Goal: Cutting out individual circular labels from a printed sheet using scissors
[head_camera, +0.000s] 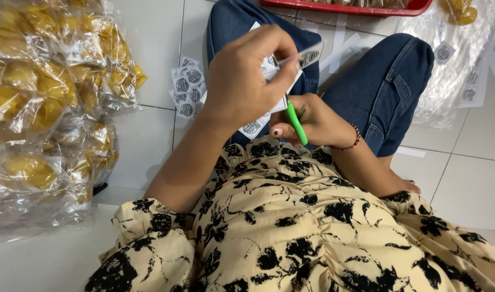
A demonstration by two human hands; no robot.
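My left hand [246, 75] is raised over my lap and pinches a small cut label [308, 55] between thumb and fingers, with a sheet of printed labels [255, 127] hanging beneath it. My right hand [312, 120] sits just below and to the right, closed around the green handle of a pair of scissors [296, 123]; the blades are hidden behind my left hand. A red bead bracelet circles my right wrist. Both hands hover above my knees in blue jeans [388, 81].
A heap of clear bags with yellow snacks [47, 97] fills the left side. Loose cut labels [185, 89] lie on the white tiled floor beside my knee. A red tray [355, 8] sits at the top edge, and clear plastic bags with labels [458, 59] lie at the upper right.
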